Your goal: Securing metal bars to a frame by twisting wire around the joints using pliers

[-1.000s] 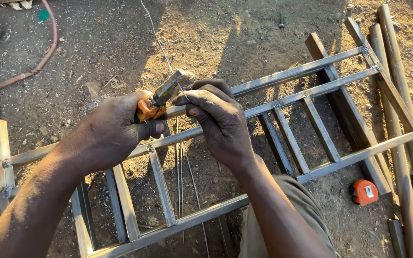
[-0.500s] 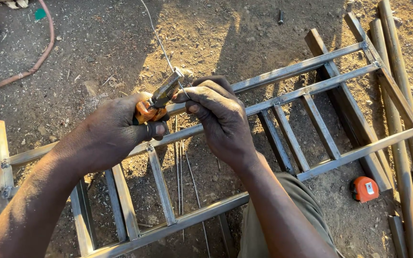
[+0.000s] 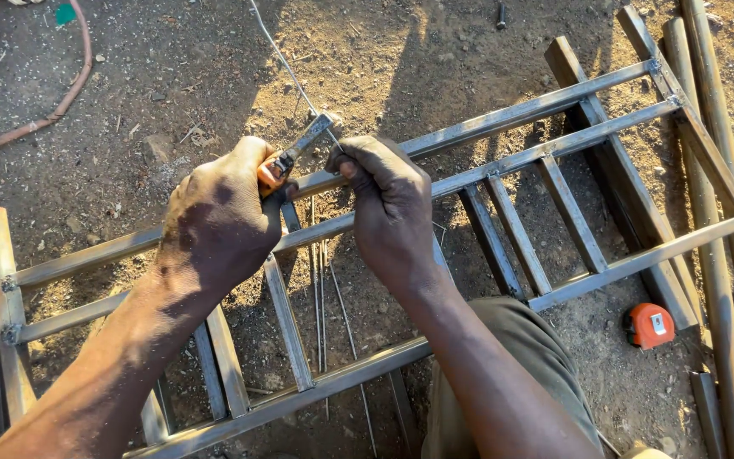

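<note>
My left hand (image 3: 218, 217) grips an electrode holder (image 3: 295, 153) with an orange handle and metal jaws. A thin welding rod (image 3: 278, 51) sticks out of the jaws toward the far ground. My right hand (image 3: 388, 200) pinches the rod right at the jaws, fingers closed on it. Both hands hover over a long steel frame (image 3: 511, 115) of square tubes with cross bars, which lies flat on the dirt. Several loose thin rods (image 3: 320, 297) lie on the ground under the frame, just below my hands.
An orange tape measure (image 3: 649, 325) sits on the dirt at the right. Long steel tubes (image 3: 715, 212) lie along the right edge. A reddish hose (image 3: 61, 93) curves at the top left. My knee (image 3: 511, 357) is near the frame's front rail.
The hands stay nearly in place. The holder's jaws tilt slightly and my right fingers shift on the rod at the jaws.
</note>
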